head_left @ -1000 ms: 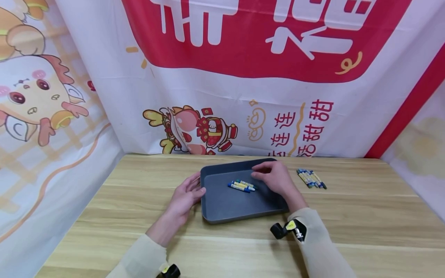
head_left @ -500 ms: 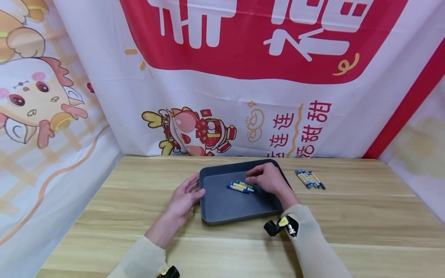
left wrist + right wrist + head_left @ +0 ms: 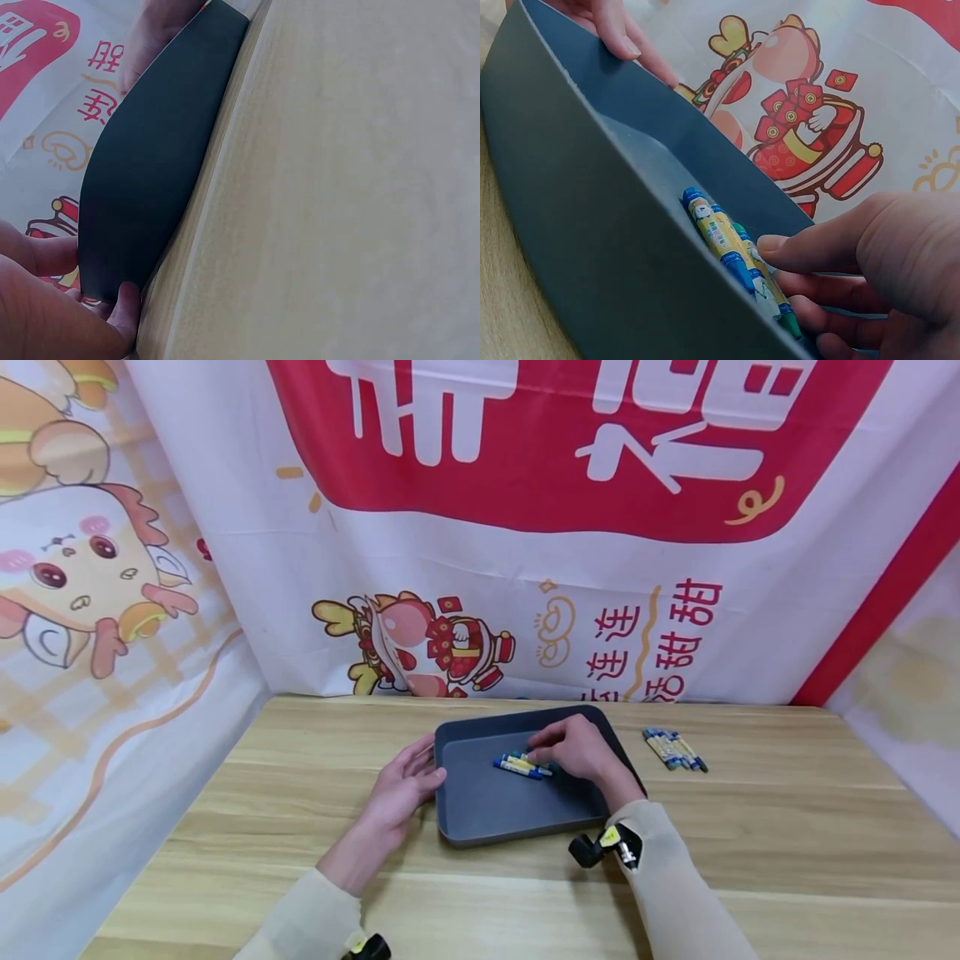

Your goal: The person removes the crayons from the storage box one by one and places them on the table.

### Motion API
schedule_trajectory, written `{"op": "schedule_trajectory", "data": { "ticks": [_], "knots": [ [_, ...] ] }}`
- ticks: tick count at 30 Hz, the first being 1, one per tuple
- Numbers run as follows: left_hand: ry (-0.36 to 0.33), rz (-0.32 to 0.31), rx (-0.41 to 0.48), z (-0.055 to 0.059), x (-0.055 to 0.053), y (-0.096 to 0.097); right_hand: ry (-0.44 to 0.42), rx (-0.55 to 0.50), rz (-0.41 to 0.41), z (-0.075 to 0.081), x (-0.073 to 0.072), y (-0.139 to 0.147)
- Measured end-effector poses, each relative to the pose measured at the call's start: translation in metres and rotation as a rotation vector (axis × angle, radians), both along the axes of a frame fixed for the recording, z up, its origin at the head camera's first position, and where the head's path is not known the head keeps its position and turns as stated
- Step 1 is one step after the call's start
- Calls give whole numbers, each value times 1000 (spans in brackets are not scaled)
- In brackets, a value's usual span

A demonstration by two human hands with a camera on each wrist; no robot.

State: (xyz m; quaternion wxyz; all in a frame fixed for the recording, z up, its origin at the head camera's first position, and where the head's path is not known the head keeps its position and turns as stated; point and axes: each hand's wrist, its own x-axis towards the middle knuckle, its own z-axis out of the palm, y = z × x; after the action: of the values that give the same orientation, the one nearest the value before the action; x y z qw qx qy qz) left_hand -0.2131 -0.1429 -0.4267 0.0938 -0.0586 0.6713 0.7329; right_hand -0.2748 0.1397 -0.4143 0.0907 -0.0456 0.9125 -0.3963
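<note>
A dark grey tray (image 3: 487, 814) lies on the wooden table, its left side held by my left hand (image 3: 401, 789). The thumb sits over the rim and the fingers lie along the outer wall, as the left wrist view also shows. Inside the tray, several crayons with yellow wrappers (image 3: 517, 766) lie side by side, with blue and green ends. My right hand (image 3: 573, 747) reaches over the tray. In the right wrist view its thumb and fingertips are right beside the green crayon (image 3: 790, 321), with a gap between thumb and forefinger.
A second group of crayons (image 3: 675, 749) lies in a row on the table (image 3: 765, 827), right of the tray. Printed cloth (image 3: 480, 552) hangs behind the table and along its sides. A camera (image 3: 588, 850) is strapped at the right wrist.
My right hand has moved left and down to the crayons in the tray. My left hand keeps its hold on the tray, and the crayons lie much as before.
</note>
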Motion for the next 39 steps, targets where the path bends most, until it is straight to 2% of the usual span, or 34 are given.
{"op": "schedule_trajectory", "data": {
  "ticks": [9,15,24,39],
  "knots": [
    [8,-4,3,0,0,1,-8,-30,23,-5,-2,3],
    [7,0,3,1,1,0,-3,-14,62,-7,-3,2],
    [-8,1,2,-1,-1,1,27,-35,88,-8,2,2],
    [-17,8,4,1,-1,1,48,-53,62,-7,3,4]
  ]
}}
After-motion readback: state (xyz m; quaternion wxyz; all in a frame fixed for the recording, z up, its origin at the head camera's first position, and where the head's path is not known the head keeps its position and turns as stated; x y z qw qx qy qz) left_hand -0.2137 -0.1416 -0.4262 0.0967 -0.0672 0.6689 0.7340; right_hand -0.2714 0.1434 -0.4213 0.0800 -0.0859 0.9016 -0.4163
